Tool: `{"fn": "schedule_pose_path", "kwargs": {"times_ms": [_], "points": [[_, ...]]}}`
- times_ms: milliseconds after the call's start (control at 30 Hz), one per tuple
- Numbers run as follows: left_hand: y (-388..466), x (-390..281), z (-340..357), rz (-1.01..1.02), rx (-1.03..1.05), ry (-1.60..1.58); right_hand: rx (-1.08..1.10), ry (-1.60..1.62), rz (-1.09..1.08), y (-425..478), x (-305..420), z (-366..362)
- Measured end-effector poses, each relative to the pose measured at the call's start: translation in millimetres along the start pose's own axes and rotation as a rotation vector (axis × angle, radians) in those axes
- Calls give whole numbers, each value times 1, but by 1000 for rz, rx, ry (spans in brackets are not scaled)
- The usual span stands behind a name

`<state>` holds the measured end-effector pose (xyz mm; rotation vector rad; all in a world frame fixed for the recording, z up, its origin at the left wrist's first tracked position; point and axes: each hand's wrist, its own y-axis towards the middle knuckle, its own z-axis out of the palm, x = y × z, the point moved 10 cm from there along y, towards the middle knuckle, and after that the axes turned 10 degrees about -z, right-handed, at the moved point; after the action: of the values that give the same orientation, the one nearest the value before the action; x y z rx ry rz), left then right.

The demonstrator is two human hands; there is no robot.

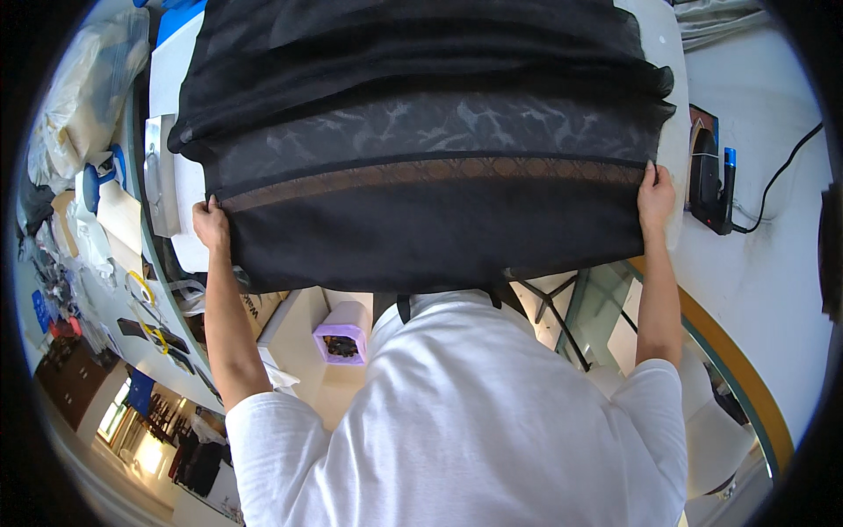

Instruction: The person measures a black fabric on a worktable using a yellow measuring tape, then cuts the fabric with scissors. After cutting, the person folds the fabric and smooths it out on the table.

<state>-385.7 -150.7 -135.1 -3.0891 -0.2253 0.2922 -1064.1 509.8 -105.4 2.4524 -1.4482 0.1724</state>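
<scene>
A wide piece of black fabric (428, 224) lies over a white board (666, 85), and its near edge hangs in front of my body. A brown lattice-patterned band (421, 172) crosses it from side to side. Just beyond that band runs a dark strip with pale branching marks (477, 125), and farther back the cloth is gathered in soft folds. My left hand (212, 224) pinches the left edge at the end of the brown band. At the opposite end, my right hand (656, 194) grips the right edge between thumb and fingers. The cloth is stretched between both hands.
To the right stands a black corded device (711, 181) with a blue part, its cable (774, 181) trailing away. Yellow-handled scissors (140, 288), papers (120, 221) and a plastic bag (92, 99) crowd the left table. A purple-lined bin (340, 329) sits on the floor below.
</scene>
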Motion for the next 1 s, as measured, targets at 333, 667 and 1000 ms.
{"fn": "schedule_pose_path", "kwargs": {"times_ms": [333,667,1000], "points": [[-23,82,-41,-400,345,-598,-26,-377,-47,-10,-1,8],[-193,139,-21,-526,667,-1151,58,-370,51,-8,2,7],[-143,95,-128,-13,185,-626,61,-300,54,-11,7,3]]}}
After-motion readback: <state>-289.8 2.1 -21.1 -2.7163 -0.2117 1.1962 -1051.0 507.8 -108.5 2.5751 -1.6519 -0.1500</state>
